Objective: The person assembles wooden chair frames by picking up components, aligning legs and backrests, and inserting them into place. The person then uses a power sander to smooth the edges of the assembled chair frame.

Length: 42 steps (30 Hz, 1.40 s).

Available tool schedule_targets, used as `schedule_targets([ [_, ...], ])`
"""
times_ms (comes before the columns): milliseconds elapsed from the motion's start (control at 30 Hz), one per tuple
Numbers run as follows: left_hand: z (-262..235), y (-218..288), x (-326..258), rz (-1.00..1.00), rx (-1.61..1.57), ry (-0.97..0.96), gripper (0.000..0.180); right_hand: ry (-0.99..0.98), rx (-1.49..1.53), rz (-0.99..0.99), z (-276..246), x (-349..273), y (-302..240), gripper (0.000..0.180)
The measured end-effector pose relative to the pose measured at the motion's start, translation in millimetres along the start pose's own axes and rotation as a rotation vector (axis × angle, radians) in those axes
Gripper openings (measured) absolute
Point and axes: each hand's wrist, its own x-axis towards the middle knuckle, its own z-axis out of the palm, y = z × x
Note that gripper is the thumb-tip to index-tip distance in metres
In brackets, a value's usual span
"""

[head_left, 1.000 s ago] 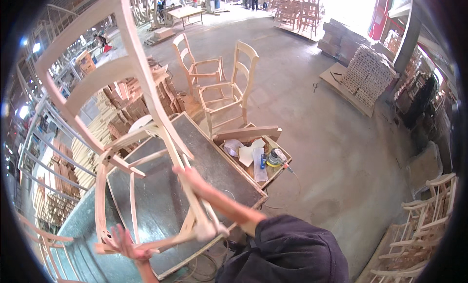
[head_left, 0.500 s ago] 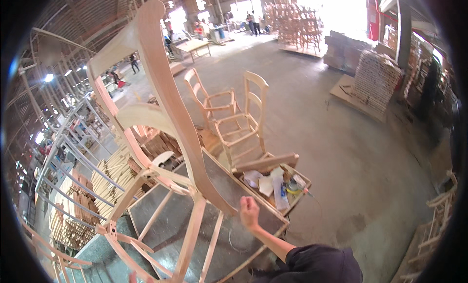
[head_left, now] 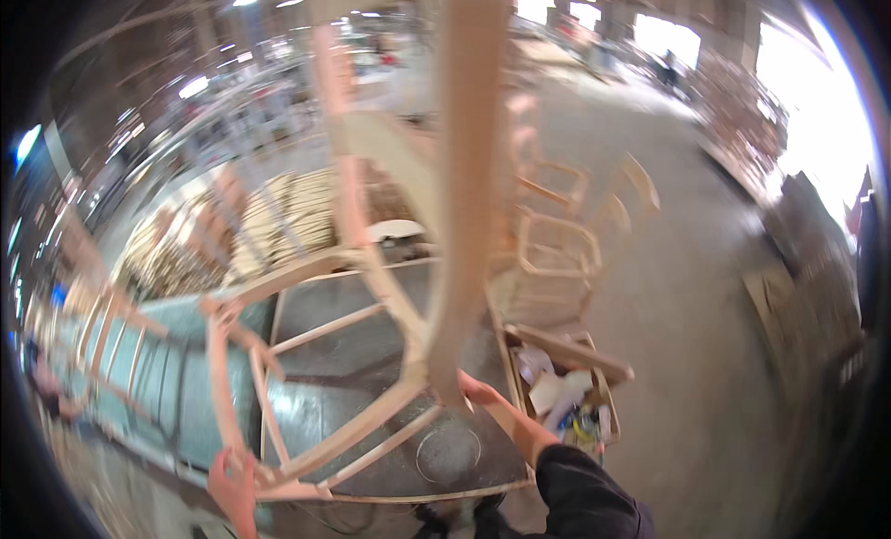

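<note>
A bare wooden chair frame (head_left: 469,168) stands tilted on a dark-topped workbench (head_left: 371,307), its tall curved back post rising close in front of me. My left hand (head_left: 232,483) is closed round the near left corner of the seat frame. My right hand (head_left: 481,392) grips the lower end of the back post, its fingertips partly hidden by the wood. Thin rails run between the legs under the open seat. Motion blurs the upper part of the chair.
An open box (head_left: 566,390) of papers and small items sits right of the bench, with two more chair frames (head_left: 557,246) behind it. Stacked wooden parts (head_left: 288,214) lie beyond the bench. Another slatted wooden frame (head_left: 116,330) is at the left on a greenish surface (head_left: 176,372).
The view has swung to the left. My left hand has come into full view on the seat corner. My right hand, a fist beside the post's end before, now holds it.
</note>
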Motion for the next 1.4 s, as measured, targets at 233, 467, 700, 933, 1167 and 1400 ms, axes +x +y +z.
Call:
schedule_targets([
  [233, 7.0, -5.0, 23.3, 0.221, -0.148, 0.244, 0.023, 0.093, -0.186, -0.126, -16.2, -75.9, 16.0, 0.044],
  [467, 27.8, -54.9, 89.1, 0.022, -0.479, 0.011, 0.023, 0.32, -0.1, -0.112, 51.9, -102.9, -84.6, 0.049],
  [700, 115.5, -169.6, 164.1, 0.061, -0.676, 0.007, 0.031, 0.499, -1.066, -0.114, 212.6, -118.9, -137.1, 0.061],
  [933, 110.4, -189.7, 173.9, -0.191, -0.979, -0.174, 0.044, 0.564, -1.49, -0.412, 278.0, -109.4, -143.4, 0.044],
  [1167, 13.0, -5.1, 102.7, 0.599, -0.594, 0.614, 0.054, 0.572, -1.491, -0.461, 271.8, -118.5, -138.5, 0.043],
  [1400, -45.1, 220.5, -2.4, 1.668, -0.262, -0.164, 0.041, 0.61, -1.544, -0.406, 225.9, -154.6, -119.9, 0.046],
])
